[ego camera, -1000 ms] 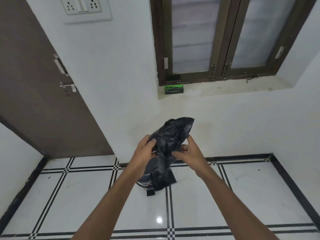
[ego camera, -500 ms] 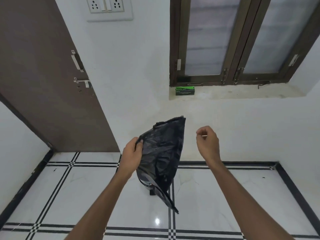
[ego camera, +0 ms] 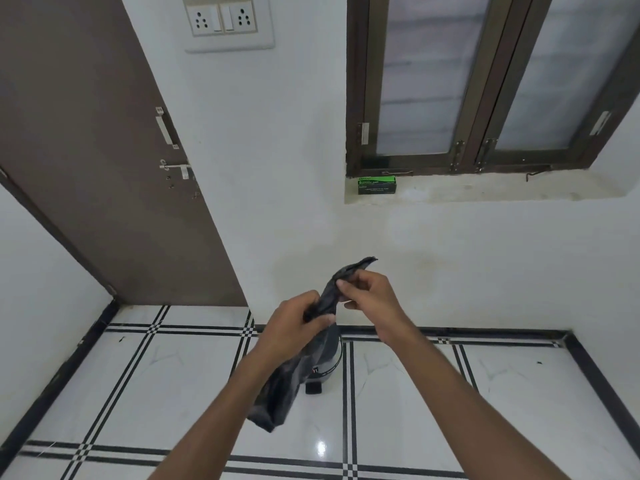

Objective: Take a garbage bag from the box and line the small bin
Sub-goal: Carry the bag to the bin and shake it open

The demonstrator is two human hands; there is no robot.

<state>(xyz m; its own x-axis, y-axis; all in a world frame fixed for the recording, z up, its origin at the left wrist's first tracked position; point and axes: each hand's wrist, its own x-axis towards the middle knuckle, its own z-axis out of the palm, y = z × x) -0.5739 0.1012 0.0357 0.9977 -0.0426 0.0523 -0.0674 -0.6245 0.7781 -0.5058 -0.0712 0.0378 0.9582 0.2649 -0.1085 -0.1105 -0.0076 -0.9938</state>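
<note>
A black garbage bag [ego camera: 287, 382] hangs limp in front of me, its lower end dangling near the floor. My left hand [ego camera: 294, 323] grips the bag's middle part. My right hand [ego camera: 367, 296] pinches the bag's upper edge, whose tip sticks up past my fingers. The small bin [ego camera: 327, 365] stands on the floor by the wall, mostly hidden behind the bag and my left hand; its pedal shows below. The green and black bag box [ego camera: 376, 185] sits at the left end of the window sill.
A brown door [ego camera: 104, 161] stands to the left, with a switch panel [ego camera: 228, 19] on the white wall above. A closed window [ego camera: 485, 81] is above the sill. The floor [ego camera: 450, 393] is glossy white tile with black lines.
My right hand, free half a second ago, has come back to the bag and taken its upper edge. The bag has gone from spread wide to a narrow, gathered strip.
</note>
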